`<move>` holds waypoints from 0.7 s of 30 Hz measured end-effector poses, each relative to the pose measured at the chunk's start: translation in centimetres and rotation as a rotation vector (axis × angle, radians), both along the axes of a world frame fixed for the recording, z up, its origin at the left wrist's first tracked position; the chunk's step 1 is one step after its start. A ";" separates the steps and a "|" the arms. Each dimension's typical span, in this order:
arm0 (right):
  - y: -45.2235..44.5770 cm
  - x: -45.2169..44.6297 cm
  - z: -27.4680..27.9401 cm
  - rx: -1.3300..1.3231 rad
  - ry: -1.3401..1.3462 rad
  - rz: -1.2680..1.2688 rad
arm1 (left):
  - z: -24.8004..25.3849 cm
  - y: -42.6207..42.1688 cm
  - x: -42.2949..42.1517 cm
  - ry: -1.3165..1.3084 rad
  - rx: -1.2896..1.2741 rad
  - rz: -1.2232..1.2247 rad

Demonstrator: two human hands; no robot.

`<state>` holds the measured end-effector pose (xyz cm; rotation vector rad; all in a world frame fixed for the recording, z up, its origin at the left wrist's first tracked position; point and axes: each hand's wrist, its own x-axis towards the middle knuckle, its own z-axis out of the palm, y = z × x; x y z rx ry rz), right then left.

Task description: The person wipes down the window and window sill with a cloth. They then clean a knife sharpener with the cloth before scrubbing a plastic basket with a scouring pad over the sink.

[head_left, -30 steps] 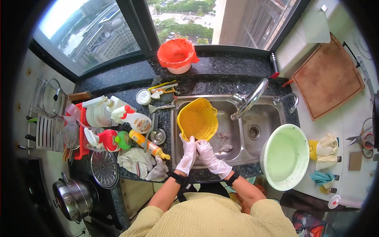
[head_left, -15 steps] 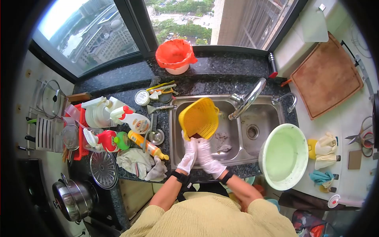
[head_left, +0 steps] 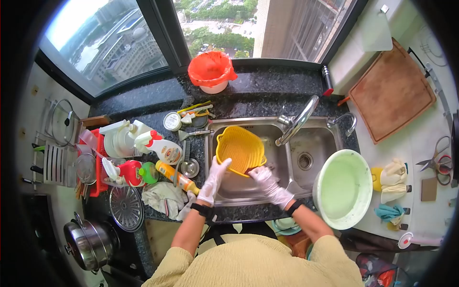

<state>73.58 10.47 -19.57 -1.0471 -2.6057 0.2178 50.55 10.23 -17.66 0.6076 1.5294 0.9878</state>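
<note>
A yellow plastic basket with perforated walls is tilted over the left sink basin, its inside facing me. My left hand, in a thin clear glove, grips its near left rim. My right hand, gloved the same way, has its fingers closed at the near right rim. A small dark reddish patch shows beside the right fingertips; what it is I cannot make out. The chrome faucet stands just right of the basket.
A pale green tub stands right of the sink. Left of it are spray bottles, a yellow bottle, a small metal cup and cloths. Behind sits a bin with a red liner. Scissors lie far right.
My hands have moved apart, left hand leftward and right hand rightward. The basket has tipped lower, so more of its inside faces me. It now covers the scraps seen in the basin.
</note>
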 end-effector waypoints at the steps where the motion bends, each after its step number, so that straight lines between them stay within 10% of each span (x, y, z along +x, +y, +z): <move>1: -1.1 -1.7 1.7 -0.031 0.107 -0.048 | 0.1 -0.8 2.0 -0.055 0.028 0.159; 8: -4.0 -6.1 2.6 -0.088 0.310 -0.078 | -10.0 -3.4 5.3 -0.346 -0.054 0.497; 15: 0.0 -1.0 2.0 0.051 0.075 0.166 | -5.9 -3.3 4.9 -0.291 0.043 0.342; 21: 2.1 -0.1 0.1 0.104 0.150 -0.103 | -1.5 -2.1 5.2 -0.433 -0.141 0.441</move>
